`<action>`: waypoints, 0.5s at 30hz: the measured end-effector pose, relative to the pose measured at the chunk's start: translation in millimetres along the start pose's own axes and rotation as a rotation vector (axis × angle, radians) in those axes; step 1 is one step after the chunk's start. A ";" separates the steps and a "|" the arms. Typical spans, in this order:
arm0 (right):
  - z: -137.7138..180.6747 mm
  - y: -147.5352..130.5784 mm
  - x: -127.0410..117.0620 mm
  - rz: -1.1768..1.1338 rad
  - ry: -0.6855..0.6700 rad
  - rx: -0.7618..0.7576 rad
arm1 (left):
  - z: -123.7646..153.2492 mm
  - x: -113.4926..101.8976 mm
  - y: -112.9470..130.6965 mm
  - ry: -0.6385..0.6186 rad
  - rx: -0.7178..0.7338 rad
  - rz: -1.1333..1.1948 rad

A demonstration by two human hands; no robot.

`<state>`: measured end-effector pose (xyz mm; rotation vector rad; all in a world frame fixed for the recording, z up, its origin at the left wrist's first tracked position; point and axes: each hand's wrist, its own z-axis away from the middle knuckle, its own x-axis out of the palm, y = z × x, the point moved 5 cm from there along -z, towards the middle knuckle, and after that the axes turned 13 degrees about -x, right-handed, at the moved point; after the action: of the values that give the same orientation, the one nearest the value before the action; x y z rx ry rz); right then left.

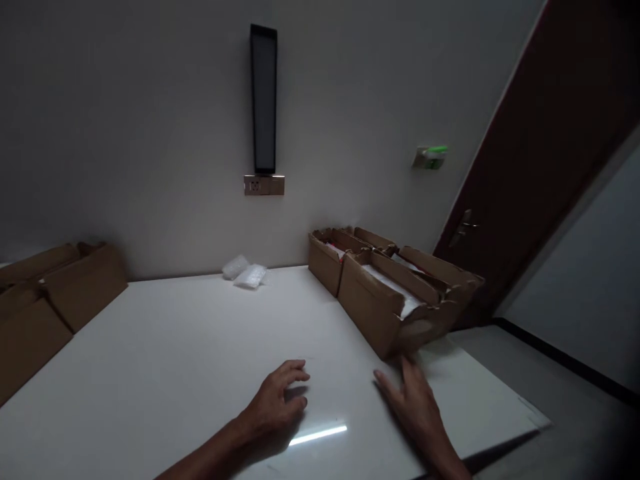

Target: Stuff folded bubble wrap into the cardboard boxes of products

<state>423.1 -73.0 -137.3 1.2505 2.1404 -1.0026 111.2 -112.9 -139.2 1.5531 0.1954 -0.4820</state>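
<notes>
My left hand rests on the white table with its fingers loosely curled and apart, holding nothing. My right hand lies flat on the table with fingers stretched toward the near corner of an open cardboard box, just short of it or barely touching. That box holds white sheets. A second open cardboard box stands right behind it, against the wall.
Two closed cardboard boxes sit at the table's left edge. Small clear plastic bags lie at the back by the wall. A dark panel and a socket hang on the wall. A dark door stands at the right.
</notes>
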 end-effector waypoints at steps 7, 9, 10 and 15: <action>35.9 -60.3 46.4 0.091 -0.271 -0.480 | 34.5 -12.2 9.9 -0.042 0.094 -0.105; 29.6 -88.7 66.3 0.072 -0.340 -0.608 | 49.8 -29.4 8.3 -0.100 0.185 -0.256; 24.8 -103.9 77.3 0.059 -0.369 -0.669 | 56.4 -43.6 5.1 -0.098 0.215 -0.332; -3.9 -185.2 136.3 -0.020 -0.481 -0.908 | 78.7 -195.2 -16.4 0.520 -0.008 -0.877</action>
<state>195.2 -55.7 -163.1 0.4781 1.8450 -0.2020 -83.9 -155.7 -70.8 1.5054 1.3072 -0.7338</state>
